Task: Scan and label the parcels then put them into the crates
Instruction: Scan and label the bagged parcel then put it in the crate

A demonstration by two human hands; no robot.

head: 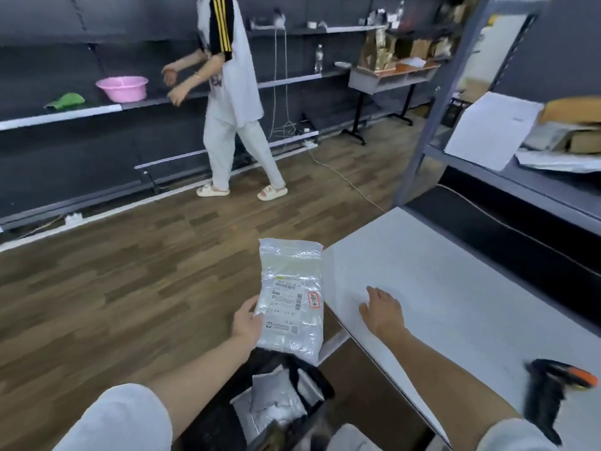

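My left hand grips the left edge of a clear plastic parcel that carries a printed label and a red sticker. I hold it upright over a black crate near my legs. Several grey parcels lie inside that crate. My right hand rests flat, fingers spread, on the white table beside the parcel. A black and orange barcode scanner lies on the table at the lower right.
Another person walks along the dark shelving at the back. A pink basin and a green cloth sit on a shelf. A grey rack at the right holds paper and parcels. A cable runs across the wooden floor.
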